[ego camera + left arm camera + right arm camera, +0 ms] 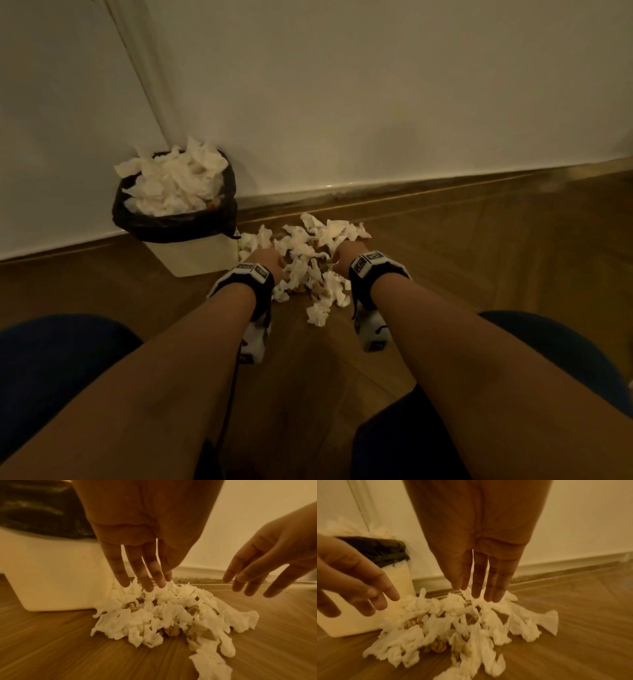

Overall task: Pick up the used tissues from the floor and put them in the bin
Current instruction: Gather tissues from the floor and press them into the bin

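Note:
A heap of crumpled white tissues (308,260) (163,615) (453,622) lies on the wooden floor just right of the bin (191,253) (51,574) (399,580). The bin is white with a black liner and is piled high with tissues (174,181). My left hand (269,262) (142,580) reaches down over the heap's left side, fingers straight and spread, tips touching the top tissues. My right hand (346,255) (481,591) hangs over the right side, fingers straight, tips at the heap. Neither hand holds anything.
The bin stands in a corner against a white wall (376,102) with a skirting board (411,192). Some brownish scraps (171,631) lie among the tissues. Bare wooden floor (496,257) stretches to the right. My knees in dark trousers (51,359) flank the arms.

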`<action>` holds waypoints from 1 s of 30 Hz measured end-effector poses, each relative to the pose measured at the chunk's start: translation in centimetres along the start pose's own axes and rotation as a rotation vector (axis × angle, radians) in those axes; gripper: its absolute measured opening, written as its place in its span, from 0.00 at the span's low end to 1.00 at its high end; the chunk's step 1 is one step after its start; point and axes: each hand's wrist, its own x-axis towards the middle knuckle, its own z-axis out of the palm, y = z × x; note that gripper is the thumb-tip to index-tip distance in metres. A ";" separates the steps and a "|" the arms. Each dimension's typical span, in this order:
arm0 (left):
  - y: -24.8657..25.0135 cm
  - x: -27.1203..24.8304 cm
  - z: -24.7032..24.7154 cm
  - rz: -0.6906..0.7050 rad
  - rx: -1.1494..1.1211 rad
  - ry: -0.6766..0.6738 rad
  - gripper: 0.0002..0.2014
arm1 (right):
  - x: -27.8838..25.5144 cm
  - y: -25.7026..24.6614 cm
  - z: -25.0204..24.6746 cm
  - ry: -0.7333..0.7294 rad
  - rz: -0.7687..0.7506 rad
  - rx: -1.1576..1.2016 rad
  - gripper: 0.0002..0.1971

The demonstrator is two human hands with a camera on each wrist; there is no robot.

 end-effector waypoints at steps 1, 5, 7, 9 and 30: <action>-0.3 0.4 0.5 -0.009 -0.012 -0.006 0.16 | 0.3 0.2 1.0 -0.012 0.022 0.016 0.14; -1.9 1.4 2.2 -0.063 -0.036 0.005 0.17 | 1.4 0.9 4.2 -0.043 0.082 0.037 0.17; -2.7 1.8 3.1 -0.109 -0.057 0.029 0.16 | 1.7 0.8 5.0 0.000 0.083 0.032 0.19; -3.4 2.2 4.1 -0.199 -0.123 0.054 0.14 | 1.7 0.4 5.8 0.048 0.043 0.034 0.20; -5.8 3.7 8.9 -0.269 -0.165 0.167 0.22 | 0.3 -1.8 13.6 0.077 -0.012 0.437 0.13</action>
